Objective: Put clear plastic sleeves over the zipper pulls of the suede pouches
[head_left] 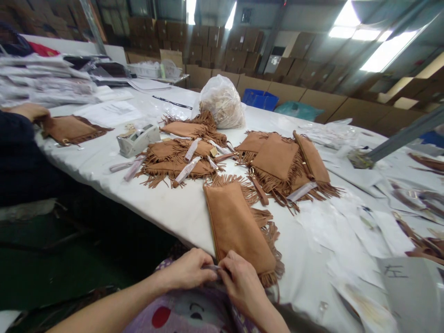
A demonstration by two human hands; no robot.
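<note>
At the table's near edge, my left hand [192,269] and my right hand [242,276] are close together with fingers pinched. Between them is a thin, greyish-purple strip [211,267], mostly covered by the fingers; it resembles the wrapped straps on the table. Just beyond my right hand lies a tan fringed pouch [239,222], flat and angled, its fringe to the right. Farther back are a pile of fringed pouches with wrapped straps [187,172] and, right of it, another pile of tan pouches [275,157] with a brown wrist strap [258,187].
A tape dispenser [139,139] stands left of the pouches, with a stuffed clear bag [222,102] behind. At left, a co-worker's hand [29,111] touches another pouch [72,129]. A metal post [405,134] rises at right, near white sheets and straps.
</note>
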